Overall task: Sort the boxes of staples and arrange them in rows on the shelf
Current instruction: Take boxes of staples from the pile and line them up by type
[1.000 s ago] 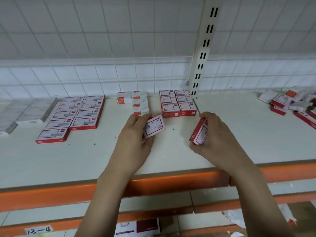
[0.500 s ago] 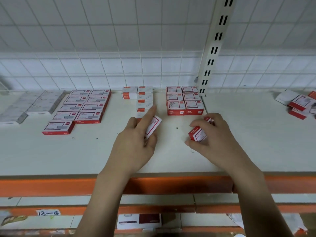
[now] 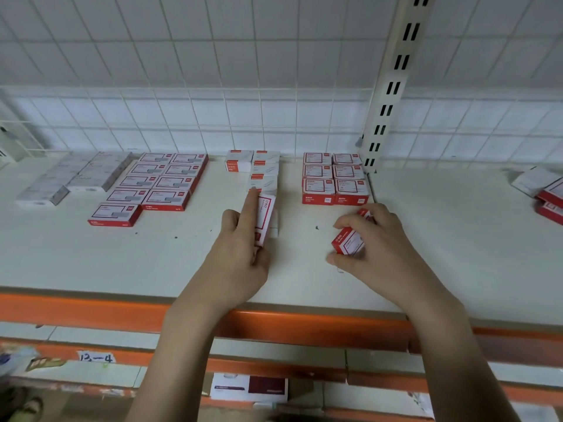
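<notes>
1. Near edge, 7 o'clock: a handwritten tag (image 3: 97, 357) on the lower rail reads "12-4". On the level below, at 6 o'clock, a white and maroon box (image 3: 249, 388); its print is too small to read.
2. Left hand (image 3: 240, 254) pinches a white red-framed staple box (image 3: 264, 219) on edge, index finger stretched along it, the other fingers curled. Since a second ago it has gone forward from mid-shelf; the box now stands at the front end of the middle white column (image 3: 264, 175), touching or just short of it. Judgement: this box is about to be laid down as the next in that row.
3. Right hand (image 3: 374, 248), at 3 o'clock from the left, has fingers and thumb curled round a small red box (image 3: 348, 240). It has turned the box from label-up to end-on and drawn nearer the red block (image 3: 334, 178). Likely that block's next piece.
4. Shelf (image 3: 441, 245) holds further rows: red-and-white boxes (image 3: 152, 185) at 10 o'clock, grey boxes (image 3: 73, 176) beyond them.
5. Unsorted boxes (image 3: 547, 193) lie loose at 2 o'clock, so sorting is unfinished.
6. Box labels: red brand patches and lines of print, unreadable.
</notes>
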Motion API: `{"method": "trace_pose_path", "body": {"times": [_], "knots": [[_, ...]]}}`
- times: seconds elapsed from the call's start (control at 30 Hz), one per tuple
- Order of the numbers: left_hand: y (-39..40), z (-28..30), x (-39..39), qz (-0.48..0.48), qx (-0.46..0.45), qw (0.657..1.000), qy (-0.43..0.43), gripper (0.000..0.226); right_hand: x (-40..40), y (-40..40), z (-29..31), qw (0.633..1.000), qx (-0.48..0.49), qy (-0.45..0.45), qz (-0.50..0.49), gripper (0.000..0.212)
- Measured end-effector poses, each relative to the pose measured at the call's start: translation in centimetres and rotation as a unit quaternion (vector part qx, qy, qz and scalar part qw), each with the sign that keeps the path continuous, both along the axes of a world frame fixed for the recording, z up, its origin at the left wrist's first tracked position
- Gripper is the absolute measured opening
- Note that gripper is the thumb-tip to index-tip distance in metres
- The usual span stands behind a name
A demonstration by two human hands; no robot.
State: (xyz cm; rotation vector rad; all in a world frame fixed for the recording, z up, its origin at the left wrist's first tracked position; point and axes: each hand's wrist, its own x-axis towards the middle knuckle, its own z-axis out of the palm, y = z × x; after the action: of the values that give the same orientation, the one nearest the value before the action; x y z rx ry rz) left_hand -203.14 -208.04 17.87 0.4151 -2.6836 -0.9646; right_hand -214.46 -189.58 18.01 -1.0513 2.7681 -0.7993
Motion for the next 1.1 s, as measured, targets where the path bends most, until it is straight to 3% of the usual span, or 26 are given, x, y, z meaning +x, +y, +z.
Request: {"method": "trace_pose_path", "body": {"times": [0.23,0.37,0.63,0.93,1.1], "knots": [[0.3,0.8,-0.2,0.003,-0.018,0.998,0.055,0.094,-0.5,-0.2,0.4,1.000,0.000,0.029,0.005,0.045],[-0.6,0.8,-0.4,0.002,-0.042,0.998,0.036,0.099,-0.4,-0.9,0.6,0.999,-0.006,0.038,0.008,0.045],[-4.6,0.9,0.2,0.018,-0.034,0.997,0.061,0.080,0.7,-4.6,1.1,0.998,-0.012,0.057,-0.001,0.046],[-12.6,2.2,2.6,0.037,-0.094,0.993,0.066,0.078,4.3,-11.9,1.8,0.997,-0.014,0.059,-0.037,0.048],[-16.4,2.2,4.5,-0.002,-0.098,0.993,0.069,0.078,7.0,-15.6,1.6,0.996,-0.019,0.066,-0.052,0.048]]}}
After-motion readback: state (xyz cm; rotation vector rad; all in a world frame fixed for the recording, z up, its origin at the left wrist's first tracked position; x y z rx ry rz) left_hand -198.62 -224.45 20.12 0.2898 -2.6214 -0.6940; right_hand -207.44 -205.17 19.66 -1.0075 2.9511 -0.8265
